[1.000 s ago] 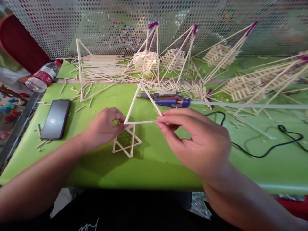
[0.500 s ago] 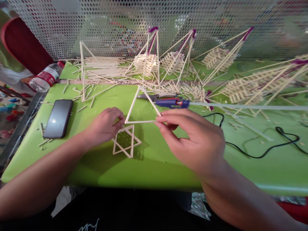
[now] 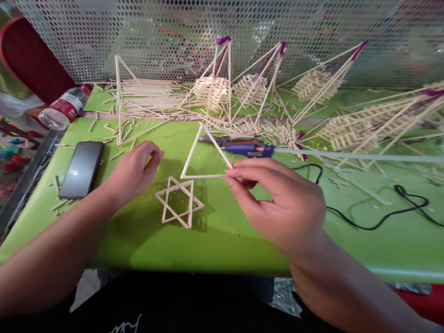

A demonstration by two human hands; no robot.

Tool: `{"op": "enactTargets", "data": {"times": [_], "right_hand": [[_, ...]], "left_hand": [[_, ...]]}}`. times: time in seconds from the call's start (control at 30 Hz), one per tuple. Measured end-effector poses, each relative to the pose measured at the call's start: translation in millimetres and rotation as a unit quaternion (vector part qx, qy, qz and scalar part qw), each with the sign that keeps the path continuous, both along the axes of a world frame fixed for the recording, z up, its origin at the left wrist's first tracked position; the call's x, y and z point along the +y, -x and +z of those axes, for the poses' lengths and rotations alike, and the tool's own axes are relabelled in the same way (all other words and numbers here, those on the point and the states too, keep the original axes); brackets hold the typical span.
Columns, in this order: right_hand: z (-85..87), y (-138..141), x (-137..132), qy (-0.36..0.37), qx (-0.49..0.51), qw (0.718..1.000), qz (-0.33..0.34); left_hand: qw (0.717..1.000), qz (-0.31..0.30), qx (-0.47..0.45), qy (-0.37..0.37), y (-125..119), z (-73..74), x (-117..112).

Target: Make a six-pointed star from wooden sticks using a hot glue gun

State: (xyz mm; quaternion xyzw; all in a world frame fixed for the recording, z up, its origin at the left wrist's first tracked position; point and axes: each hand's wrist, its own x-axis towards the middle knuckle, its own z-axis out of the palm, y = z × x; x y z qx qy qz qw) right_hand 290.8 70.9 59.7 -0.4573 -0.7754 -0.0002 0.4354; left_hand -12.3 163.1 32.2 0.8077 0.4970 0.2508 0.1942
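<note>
A triangle of thin wooden sticks (image 3: 204, 176) is pinched at its right corner between the thumb and fingers of my right hand (image 3: 280, 199). It is held up over the green table, one corner pointing away from me. My left hand (image 3: 133, 171) is apart from the triangle, to its left, with fingers curled and thumb near the index finger; anything between them is too small to make out. Below and between my hands lies a six-pointed star of wooden sticks (image 3: 190, 203). Just behind the triangle rests a blue glue gun (image 3: 249, 149), a long glue stick extending to its right.
A phone (image 3: 81, 169) and a plastic bottle (image 3: 65, 108) are at the left. Loose sticks (image 3: 152, 95) and several stick structures with purple tips (image 3: 255, 88) line the back before a perforated metal panel (image 3: 138, 37). A black cord (image 3: 364, 226) curves across the right side.
My left hand has pulled back to the left, away from the triangle's left corner, uncovering the star's left point. My right hand and the triangle have stayed almost still.
</note>
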Motion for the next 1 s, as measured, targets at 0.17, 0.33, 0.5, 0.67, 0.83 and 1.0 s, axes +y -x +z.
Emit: {"op": "enactTargets", "data": {"times": [0.17, 0.33, 0.5, 0.67, 0.83, 1.0], "right_hand": [[0.7, 0.0, -1.0, 0.004, 0.003, 1.000, 0.000], [-1.0, -1.0, -0.4, 0.020, 0.004, 1.000, -0.002], [-3.0, -3.3, 1.9, 0.031, -0.008, 0.999, -0.005], [-0.8, -5.0, 2.8, 0.045, -0.027, 0.999, -0.002], [0.9, -5.6, 2.4, 0.059, -0.028, 0.998, 0.009], [-5.7, -3.3, 2.1, 0.119, -0.043, 0.990, 0.070]], "left_hand": [[0.994, 0.097, 0.049, -0.001, 10.0, 14.7, 0.5], [0.990, 0.043, 0.107, 0.083, 14.3, 27.4, -6.1], [0.972, -0.147, 0.131, 0.131, 22.2, 31.0, -18.2], [0.955, -0.166, 0.208, 0.132, 34.2, 32.8, -30.4], [0.952, -0.125, 0.257, 0.111, 22.3, 25.0, -42.0], [0.958, -0.125, 0.236, 0.101, 11.9, 19.2, -36.8]]}}
